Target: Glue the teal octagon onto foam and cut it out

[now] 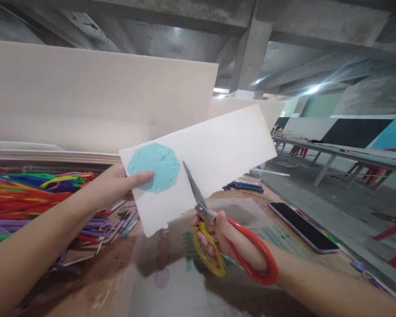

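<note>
Fingers [141, 178] of the left hand [119, 187] pinch the near-left corner of a white sheet [218, 154], thumb pressed flat on the pale blue many-sided shape [154, 167] stuck there, so the sheet is held up off the table and tilted, its far-right end highest. Fingers of the right hand [224, 240] are threaded through the handles of the scissors [218, 233], one loop yellow, one red, and closed around them; the blades point up and away and sit nearly together, tip just right of the blue shape and over the sheet's lower part.

Judging from this, the cut is under way near the sheet's bottom edge, beside the shape. The next stroke seems to call for opening the blades and steering them round the shape's outline without nicking it or the thumb close by.

That bottom edge is ragged at the near-left corner. Below the sheet, the brown table [145, 273] lies open, giving room to turn the paper. To the left a heap of coloured pipe cleaners [36, 193] and some pens [122, 218] crowd close to the left wrist; to the right a phone [302, 229] lies flat, well apart from the scissors. A tall pale board [86, 97] stands behind.
</note>
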Tool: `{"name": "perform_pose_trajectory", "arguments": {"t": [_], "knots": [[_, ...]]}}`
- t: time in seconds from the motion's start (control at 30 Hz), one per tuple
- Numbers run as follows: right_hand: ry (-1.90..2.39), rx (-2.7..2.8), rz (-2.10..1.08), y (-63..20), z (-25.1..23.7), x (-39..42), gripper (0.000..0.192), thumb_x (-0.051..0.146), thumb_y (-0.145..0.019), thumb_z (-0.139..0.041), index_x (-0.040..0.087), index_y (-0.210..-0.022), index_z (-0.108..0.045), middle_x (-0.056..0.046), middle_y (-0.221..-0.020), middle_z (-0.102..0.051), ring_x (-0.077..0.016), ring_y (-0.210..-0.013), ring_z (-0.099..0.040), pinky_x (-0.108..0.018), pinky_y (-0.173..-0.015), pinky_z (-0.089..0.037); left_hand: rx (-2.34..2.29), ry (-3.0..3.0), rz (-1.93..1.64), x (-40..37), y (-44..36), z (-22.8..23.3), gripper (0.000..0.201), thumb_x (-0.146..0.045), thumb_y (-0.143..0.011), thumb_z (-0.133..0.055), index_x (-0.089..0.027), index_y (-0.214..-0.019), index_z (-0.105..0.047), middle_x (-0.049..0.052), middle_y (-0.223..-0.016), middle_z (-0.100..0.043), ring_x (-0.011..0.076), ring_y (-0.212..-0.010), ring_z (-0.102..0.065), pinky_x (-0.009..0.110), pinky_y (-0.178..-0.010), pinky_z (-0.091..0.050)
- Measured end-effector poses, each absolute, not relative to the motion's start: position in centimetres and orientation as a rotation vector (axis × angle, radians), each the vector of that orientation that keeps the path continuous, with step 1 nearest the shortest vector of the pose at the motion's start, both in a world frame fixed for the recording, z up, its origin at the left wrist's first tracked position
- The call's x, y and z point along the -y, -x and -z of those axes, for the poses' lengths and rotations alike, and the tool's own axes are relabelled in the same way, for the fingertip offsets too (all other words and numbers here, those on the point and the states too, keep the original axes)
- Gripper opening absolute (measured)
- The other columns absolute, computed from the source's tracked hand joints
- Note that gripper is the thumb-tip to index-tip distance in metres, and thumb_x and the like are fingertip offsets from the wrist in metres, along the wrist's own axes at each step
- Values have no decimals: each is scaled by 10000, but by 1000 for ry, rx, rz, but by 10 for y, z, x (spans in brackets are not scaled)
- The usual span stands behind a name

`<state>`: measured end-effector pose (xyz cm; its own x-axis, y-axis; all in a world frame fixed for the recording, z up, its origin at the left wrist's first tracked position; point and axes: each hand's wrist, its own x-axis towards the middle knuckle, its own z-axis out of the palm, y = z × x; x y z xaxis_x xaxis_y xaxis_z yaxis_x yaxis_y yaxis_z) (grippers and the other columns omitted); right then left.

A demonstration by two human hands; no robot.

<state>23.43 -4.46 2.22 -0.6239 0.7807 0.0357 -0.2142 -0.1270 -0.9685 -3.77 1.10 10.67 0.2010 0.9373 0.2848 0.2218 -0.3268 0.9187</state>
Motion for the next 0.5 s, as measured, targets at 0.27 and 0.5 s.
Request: {"name": "perform_pose_trajectory", "arguments": {"t": [0.27,0.5], "knots": [[725,1451,-1755,-234,-26,46,676,862,-749,-537,208,-922,-544,8,-764,-528,-114,-601,-493,-286,-615,-441,-1002,-1753,-1020,-10,32,-100,349,-480,-748,-798,-203,-958,-782,61,-1029,-799,261,-948,-738,350,-848,-607],[851,1655,-1427,-234,-31,50,684,883,-790,-424,205,-827,-509,-3,-771,-547,-113,-590,-519,-292,-601,-465,-930,-1567,-1083,-10,22,-94,421,-454,-646,-871,-181,-953,-779,100,-1050,-794,300,-948,-745,407,-870,-616]]}}
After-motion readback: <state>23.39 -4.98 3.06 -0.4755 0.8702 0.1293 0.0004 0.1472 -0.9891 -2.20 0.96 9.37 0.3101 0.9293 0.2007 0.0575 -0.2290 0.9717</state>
